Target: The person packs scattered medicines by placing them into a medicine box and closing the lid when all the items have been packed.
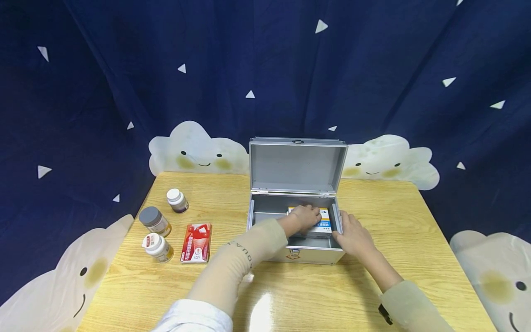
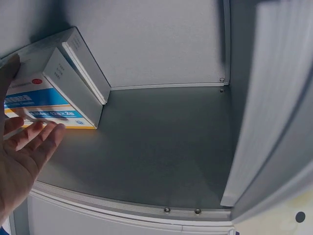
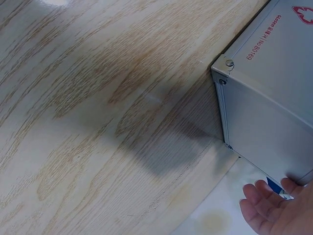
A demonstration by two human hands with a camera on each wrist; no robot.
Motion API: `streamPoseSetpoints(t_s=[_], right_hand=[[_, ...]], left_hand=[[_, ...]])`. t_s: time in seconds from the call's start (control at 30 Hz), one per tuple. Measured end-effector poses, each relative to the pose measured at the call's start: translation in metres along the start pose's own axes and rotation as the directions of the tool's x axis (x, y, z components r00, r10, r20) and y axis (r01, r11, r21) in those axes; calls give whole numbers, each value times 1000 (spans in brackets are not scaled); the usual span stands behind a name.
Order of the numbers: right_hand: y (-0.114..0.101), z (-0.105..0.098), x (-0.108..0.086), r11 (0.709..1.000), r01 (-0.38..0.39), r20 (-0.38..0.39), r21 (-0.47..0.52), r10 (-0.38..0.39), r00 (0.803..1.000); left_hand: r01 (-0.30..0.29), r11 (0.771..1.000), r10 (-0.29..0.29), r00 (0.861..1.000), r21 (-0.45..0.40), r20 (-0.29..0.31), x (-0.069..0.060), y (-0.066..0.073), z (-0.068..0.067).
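In the head view an open silver case (image 1: 265,254) stands on the table. My left hand (image 1: 303,217) reaches inside at its right part, over a white, blue and orange medicine box (image 1: 325,223). The left wrist view has that box (image 2: 46,100) leaning against a second white box (image 2: 87,63); my left hand (image 2: 22,161) has its thumb at the box's face and its relaxed fingers by the lower edge. My right hand (image 1: 355,236) rests against the case's right wall, fingers extended; in the right wrist view this hand (image 3: 281,208) touches the case's side (image 3: 264,132).
On the table's left side stand a white bottle (image 1: 177,200), a grey-capped bottle (image 1: 155,221) and another white bottle (image 1: 158,247). Beside them lies a red box (image 1: 197,243). The case's raised lid (image 1: 294,167) stands at the back, before a dark blue curtain (image 1: 282,69).
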State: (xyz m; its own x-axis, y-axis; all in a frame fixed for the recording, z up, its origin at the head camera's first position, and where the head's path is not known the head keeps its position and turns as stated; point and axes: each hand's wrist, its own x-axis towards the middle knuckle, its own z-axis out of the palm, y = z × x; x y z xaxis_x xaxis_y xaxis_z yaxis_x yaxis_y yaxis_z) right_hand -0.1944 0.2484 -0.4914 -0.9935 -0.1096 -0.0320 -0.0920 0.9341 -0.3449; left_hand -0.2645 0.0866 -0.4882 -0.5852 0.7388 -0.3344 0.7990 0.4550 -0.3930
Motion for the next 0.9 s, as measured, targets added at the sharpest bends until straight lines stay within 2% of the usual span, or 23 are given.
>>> streamPoseSetpoints(t_s=[0.3,0.9], right_hand=[[-1,-1,-1,1000,-3,7,3,3,1000],[-2,-2,0,1000,-11,11,1,11,1000]], left_hand=[[-1,1000,1,1000,19,-3,2,2,1],[21,998,-19,999,-59,38,-1,1,-1]])
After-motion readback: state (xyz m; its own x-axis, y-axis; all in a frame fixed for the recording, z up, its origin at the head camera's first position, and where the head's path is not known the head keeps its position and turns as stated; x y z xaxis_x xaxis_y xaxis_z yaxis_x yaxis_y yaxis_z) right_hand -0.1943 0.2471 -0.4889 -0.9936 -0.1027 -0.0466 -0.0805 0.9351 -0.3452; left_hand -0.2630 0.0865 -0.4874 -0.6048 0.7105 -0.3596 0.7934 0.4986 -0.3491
